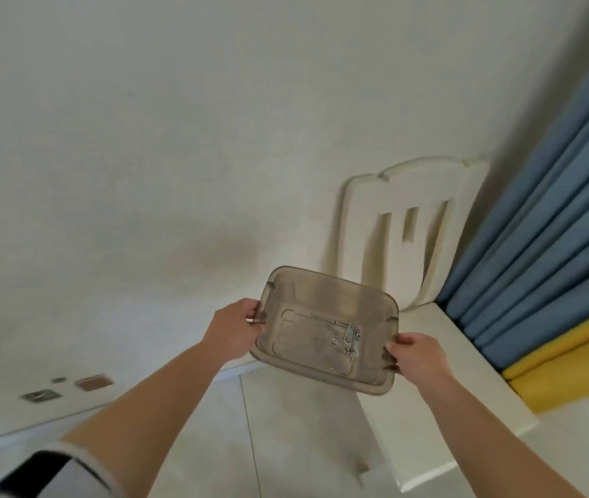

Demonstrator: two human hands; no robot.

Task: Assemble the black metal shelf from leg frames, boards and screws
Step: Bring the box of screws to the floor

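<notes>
From the head camera, two hands hold a see-through brown tray up in the air. The left hand grips the tray's edge at 9 o'clock, with its fingers curled round the rim. The right hand grips the edge at 3 o'clock, thumb on top and fingers under.

The screws lie in a little pile inside the tray, toward 3 o'clock from its middle. No shelf legs or boards show here.

The step looks like carrying the screws to where the shelf will be built. To do it well, keep the tray flat. It tips a bit now, so the screws could slide to one side and hop out. Hold both edges tight and walk slowly.

Around it, a white chair stands at 1 o'clock from the tray, against the wall. A white table sits at 5 o'clock, just under the right hand. Blue and yellow curtains hang at 3 o'clock. The table edge and the chair are close, so the tray could bump them.
</notes>
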